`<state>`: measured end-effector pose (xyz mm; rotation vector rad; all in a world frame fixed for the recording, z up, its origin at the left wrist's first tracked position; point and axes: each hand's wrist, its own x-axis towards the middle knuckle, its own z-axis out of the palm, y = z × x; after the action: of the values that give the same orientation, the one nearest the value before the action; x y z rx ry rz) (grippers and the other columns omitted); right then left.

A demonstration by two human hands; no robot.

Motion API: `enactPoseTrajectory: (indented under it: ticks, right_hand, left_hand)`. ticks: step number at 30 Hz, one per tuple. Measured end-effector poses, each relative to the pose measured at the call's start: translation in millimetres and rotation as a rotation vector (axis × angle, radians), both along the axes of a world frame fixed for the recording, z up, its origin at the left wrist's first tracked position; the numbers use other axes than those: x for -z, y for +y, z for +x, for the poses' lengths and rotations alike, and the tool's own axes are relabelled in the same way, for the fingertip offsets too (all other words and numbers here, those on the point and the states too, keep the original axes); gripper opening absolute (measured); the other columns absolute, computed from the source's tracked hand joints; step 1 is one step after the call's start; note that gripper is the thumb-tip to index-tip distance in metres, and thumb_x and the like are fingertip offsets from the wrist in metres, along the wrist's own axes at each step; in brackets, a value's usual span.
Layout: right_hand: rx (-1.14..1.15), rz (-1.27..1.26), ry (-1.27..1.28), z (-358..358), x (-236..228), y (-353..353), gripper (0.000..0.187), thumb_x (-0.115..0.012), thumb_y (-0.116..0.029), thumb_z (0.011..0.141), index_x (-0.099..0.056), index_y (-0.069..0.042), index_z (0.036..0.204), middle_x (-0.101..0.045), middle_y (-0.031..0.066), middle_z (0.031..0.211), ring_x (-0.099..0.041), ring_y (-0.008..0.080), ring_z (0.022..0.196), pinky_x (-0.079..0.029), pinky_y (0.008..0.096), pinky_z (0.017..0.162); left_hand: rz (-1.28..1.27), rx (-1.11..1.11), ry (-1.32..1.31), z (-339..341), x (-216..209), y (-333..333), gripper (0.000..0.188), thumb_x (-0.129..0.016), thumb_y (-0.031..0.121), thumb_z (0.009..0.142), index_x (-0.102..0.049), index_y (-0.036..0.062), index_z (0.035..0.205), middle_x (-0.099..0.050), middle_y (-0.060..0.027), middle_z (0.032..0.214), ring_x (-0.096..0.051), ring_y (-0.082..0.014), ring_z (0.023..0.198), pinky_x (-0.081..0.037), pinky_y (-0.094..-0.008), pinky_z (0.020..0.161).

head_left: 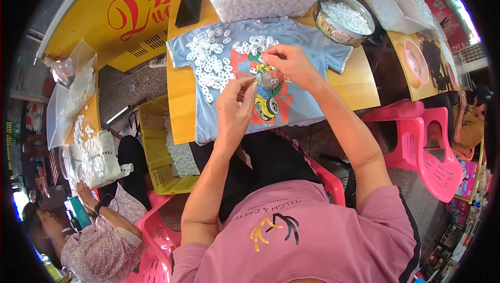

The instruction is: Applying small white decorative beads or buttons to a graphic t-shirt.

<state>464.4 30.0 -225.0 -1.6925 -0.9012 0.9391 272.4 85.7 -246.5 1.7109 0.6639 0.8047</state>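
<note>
A light blue T-shirt [208,121] with a red, green and yellow cartoon print is spread on the wooden table in front of me. On its left side lies a loose heap of small white oval plastic pieces [208,64] with two holes each. Another cluster of white pieces [255,45] rests near the top of the print. Over the print, my right hand [291,64] pinches a small white plastic piece between thumb and forefinger. Just left of it my left hand [235,103] is closed, thumb near forefinger; what it holds is too small to tell.
At the table's far side stand a clear bin [263,4] full of white pieces, a round tin [344,20] of them and a dark phone [188,9]. A yellow crate [156,147] is below left. Pink chairs [411,142] stand around; co-workers sit at left and far right.
</note>
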Motion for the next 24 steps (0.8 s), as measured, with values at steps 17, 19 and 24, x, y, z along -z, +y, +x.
enactPoseTrajectory:
  ticks: [17,19,24]
  right_hand:
    - [0.136,0.254,0.674,-58,-13,-65,0.014,-0.066,-0.018,0.091,-0.066,-0.005,0.097,-0.062,-0.0011,0.078,-0.054,0.0047,0.059,-0.044,0.0215,0.050]
    - [0.107,0.167,0.731,-58,-8,-70,0.014,-0.066,-0.020,0.091,-0.065,-0.006,0.091,-0.061,-0.0008,0.074,-0.054,0.0053,0.057,-0.043,0.0218,0.049]
    - [0.160,0.075,0.772,-61,-7,-83,0.017,-0.066,-0.022,0.092,-0.061,-0.008,0.085,-0.058,-0.0014,0.070,-0.053,0.0055,0.056,-0.042,0.0214,0.048]
  left_hand:
    - [0.402,0.009,-0.156,-1,-20,-35,0.030,-0.069,-0.007,0.079,-0.061,0.0000,0.108,-0.060,-0.0146,0.101,-0.062,-0.0244,0.084,-0.052,-0.0324,0.071]
    - [0.674,0.028,-0.086,-4,-19,-35,0.031,-0.069,-0.007,0.078,-0.061,-0.0001,0.108,-0.060,-0.0154,0.100,-0.061,-0.0286,0.086,-0.051,-0.0356,0.071]
    - [0.704,0.091,-0.041,-4,-9,-39,0.031,-0.071,-0.004,0.077,-0.061,0.0004,0.106,-0.060,-0.0157,0.097,-0.060,-0.0315,0.085,-0.049,-0.0384,0.069]
